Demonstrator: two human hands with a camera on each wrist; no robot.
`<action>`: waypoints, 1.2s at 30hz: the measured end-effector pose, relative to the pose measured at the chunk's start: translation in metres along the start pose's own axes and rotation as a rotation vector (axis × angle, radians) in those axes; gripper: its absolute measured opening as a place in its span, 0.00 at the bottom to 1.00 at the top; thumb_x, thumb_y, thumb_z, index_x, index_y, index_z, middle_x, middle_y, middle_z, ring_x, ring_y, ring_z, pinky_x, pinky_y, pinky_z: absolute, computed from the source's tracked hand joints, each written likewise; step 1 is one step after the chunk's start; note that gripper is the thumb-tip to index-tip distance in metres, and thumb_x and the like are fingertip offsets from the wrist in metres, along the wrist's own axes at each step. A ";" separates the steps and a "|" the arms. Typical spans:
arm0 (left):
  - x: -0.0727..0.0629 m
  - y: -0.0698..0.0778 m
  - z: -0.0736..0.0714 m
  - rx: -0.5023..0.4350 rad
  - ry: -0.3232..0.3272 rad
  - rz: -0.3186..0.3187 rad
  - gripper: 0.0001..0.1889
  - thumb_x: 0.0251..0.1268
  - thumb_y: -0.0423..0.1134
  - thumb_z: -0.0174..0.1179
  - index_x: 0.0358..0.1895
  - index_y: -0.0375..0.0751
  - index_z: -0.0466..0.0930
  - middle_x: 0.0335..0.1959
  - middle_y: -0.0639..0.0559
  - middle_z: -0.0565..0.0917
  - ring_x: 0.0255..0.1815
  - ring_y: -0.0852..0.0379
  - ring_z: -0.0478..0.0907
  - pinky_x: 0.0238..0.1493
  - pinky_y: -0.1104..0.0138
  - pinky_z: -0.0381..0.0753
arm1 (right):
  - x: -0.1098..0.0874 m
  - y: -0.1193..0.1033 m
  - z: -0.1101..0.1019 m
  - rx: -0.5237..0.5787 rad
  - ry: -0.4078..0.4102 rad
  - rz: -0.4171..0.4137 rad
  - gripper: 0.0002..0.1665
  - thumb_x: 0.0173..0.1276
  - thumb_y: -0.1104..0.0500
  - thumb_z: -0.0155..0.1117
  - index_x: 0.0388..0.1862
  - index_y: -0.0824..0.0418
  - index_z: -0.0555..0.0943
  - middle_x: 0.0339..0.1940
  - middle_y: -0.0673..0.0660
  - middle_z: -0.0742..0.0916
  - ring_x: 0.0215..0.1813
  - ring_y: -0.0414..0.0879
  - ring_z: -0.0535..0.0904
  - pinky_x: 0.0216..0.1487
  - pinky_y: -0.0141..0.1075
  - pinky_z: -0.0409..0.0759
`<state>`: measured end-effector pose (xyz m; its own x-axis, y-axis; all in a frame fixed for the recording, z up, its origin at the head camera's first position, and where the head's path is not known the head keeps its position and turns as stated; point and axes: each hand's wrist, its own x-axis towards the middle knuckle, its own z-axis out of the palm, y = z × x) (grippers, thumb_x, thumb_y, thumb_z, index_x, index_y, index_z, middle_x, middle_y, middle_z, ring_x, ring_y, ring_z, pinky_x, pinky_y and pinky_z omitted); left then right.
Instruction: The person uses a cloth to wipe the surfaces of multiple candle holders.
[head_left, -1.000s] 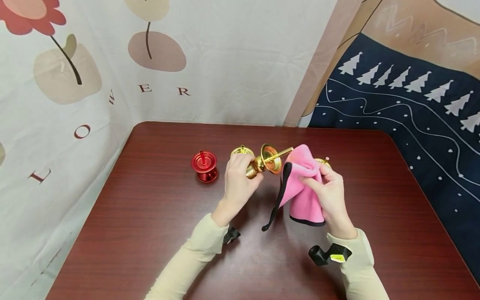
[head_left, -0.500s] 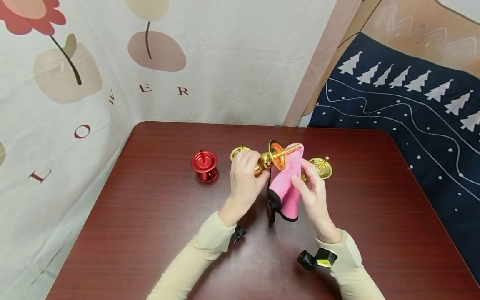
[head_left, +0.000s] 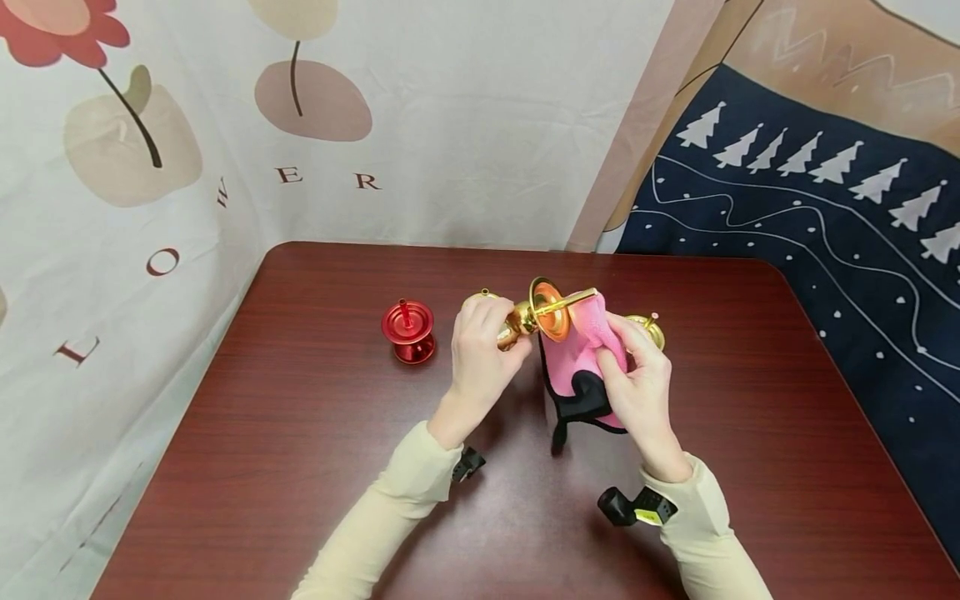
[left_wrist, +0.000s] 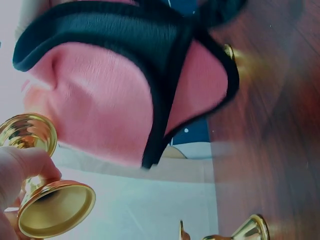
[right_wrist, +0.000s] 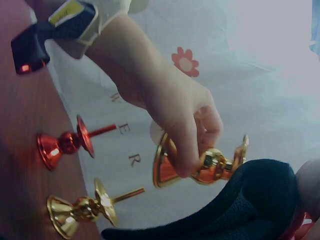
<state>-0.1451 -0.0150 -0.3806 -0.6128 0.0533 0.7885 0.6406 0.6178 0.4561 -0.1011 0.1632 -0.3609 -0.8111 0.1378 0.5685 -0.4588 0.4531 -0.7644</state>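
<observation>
Above the table my left hand (head_left: 480,350) grips a gold candlestick (head_left: 517,323) around its body. The candlestick is tilted over, its dish and thin stem toward the right; its hollow base (left_wrist: 57,212) faces the left wrist camera. My right hand (head_left: 641,383) pinches a pink cloth (head_left: 566,358) with black edging between thumb and fingers. The cloth lies against or just behind the candlestick's stem, and its lower part hangs down. In the right wrist view, the dark edging (right_wrist: 265,195) covers part of the candlestick's dish end.
A red candlestick (head_left: 408,329) stands upright left of my hands. One gold candlestick (right_wrist: 85,212) stands behind my left hand, mostly hidden in the head view. Another gold candlestick (head_left: 652,331) is partly behind my right hand. Printed curtains hang beyond the table (head_left: 315,467).
My right hand has brought the cloth left to the candlestick's stem, then shifted slightly back right. The cloth's black edge has folded over toward the front. My left hand keeps its grip on the candlestick.
</observation>
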 end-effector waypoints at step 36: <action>-0.001 -0.004 -0.002 0.185 -0.025 0.103 0.11 0.34 0.25 0.63 0.27 0.37 0.76 0.33 0.48 0.78 0.44 0.47 0.73 0.50 0.56 0.71 | -0.005 -0.011 0.010 -0.119 -0.112 -0.205 0.28 0.46 0.81 0.54 0.45 0.65 0.84 0.38 0.58 0.84 0.36 0.46 0.75 0.30 0.27 0.68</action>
<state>-0.1460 -0.0189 -0.3819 -0.5613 0.1415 0.8154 0.6061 0.7412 0.2886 -0.0952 0.1490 -0.3581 -0.7435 -0.0633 0.6658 -0.5776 0.5624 -0.5916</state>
